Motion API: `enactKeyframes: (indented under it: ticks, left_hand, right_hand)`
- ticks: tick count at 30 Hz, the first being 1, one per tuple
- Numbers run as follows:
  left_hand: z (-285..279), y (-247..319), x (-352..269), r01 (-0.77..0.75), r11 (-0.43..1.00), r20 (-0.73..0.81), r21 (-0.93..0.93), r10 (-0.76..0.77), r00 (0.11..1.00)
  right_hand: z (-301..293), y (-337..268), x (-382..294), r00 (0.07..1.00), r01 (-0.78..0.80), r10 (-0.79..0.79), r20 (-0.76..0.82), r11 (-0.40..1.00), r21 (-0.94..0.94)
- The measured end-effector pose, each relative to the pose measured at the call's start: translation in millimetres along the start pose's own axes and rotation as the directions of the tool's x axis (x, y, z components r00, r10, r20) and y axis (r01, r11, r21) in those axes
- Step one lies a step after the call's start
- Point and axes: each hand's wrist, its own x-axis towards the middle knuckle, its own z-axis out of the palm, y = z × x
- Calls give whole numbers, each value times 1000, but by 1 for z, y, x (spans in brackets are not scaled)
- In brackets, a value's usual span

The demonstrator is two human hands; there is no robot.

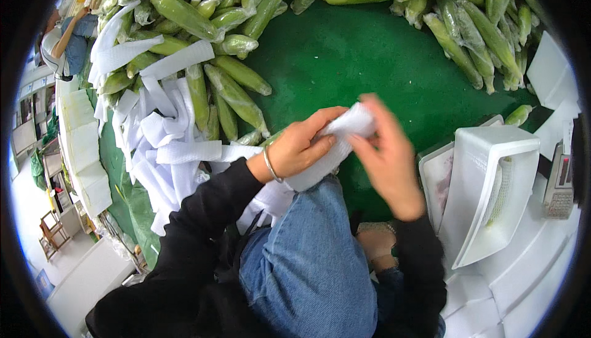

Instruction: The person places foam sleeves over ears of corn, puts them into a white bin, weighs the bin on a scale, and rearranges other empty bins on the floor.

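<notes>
My left hand (295, 146), with a metal bangle at the wrist, holds a white foam net sleeve (318, 169) above my knee. The sleeve slants up to the right, and what is inside it, if anything, is hidden. My right hand (388, 158) is blurred by motion, with thumb and fingers around the sleeve's upper end. Left of my hands, a loose heap of white foam net sleeves (161, 125) lies partly over long green vegetables (235, 95) wrapped in clear film.
More film-wrapped vegetables (489, 38) are piled along the far side of the green surface (332, 56). At right, a white foam box (489, 139) stands tilted, a netted vegetable (501, 190) inside. A digital scale (559, 185) is beyond it. A person (69, 45) sits at far left.
</notes>
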Motion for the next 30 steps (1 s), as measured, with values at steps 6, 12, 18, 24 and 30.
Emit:
enactKeyframes:
  ticks: [6,12,18,24,30]
  left_hand:
    - [-15,-39,-33,494,810,74,-318,-498,864]
    - [-25,-29,-38,453,891,122,-42,-445,887]
    - [-32,-5,-32,464,384,226,-798,-524,821]
    - [-7,-26,-44,248,497,-18,-832,-472,882]
    - [-19,-60,-67,304,269,93,-914,-590,802]
  right_hand:
    - [74,34,21,829,408,-507,-235,836,-367]
    - [71,37,1,900,346,-348,-262,937,-53]
    - [45,39,-9,857,-505,158,491,452,736]
    - [71,49,-26,816,-578,142,561,260,774]
    - [75,63,20,877,-468,197,439,143,872]
